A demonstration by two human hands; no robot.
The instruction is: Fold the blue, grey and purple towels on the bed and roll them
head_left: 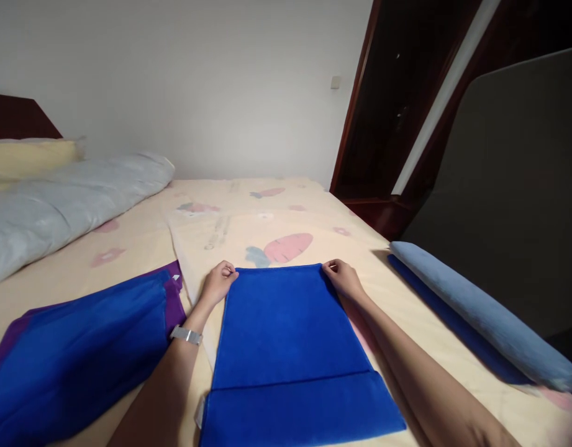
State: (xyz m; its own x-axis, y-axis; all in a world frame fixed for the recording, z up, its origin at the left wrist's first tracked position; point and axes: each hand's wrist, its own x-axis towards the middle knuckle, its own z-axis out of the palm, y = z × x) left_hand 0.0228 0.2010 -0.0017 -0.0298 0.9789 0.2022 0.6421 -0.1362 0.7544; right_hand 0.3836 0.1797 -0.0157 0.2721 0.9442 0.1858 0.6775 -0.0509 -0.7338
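Observation:
A blue cloth (290, 323), which looks like a towel, lies flat on the bed in front of me, its near end folded over in a band. My left hand (219, 280) pinches its far left corner, and a metal band circles that wrist. At the far right corner, my right hand (344, 277) grips the cloth between thumb and fingers. Both forearms run along the sides of the cloth. A small white tag shows at its lower left edge.
Left of me lie folded blue and purple cloths (90, 347). A light blue roll (481, 304) rests on dark blue cloth along the right edge. A grey rolled bedding piece (76, 198) lies at the back left of the carrot-patterned bed sheet (248, 217).

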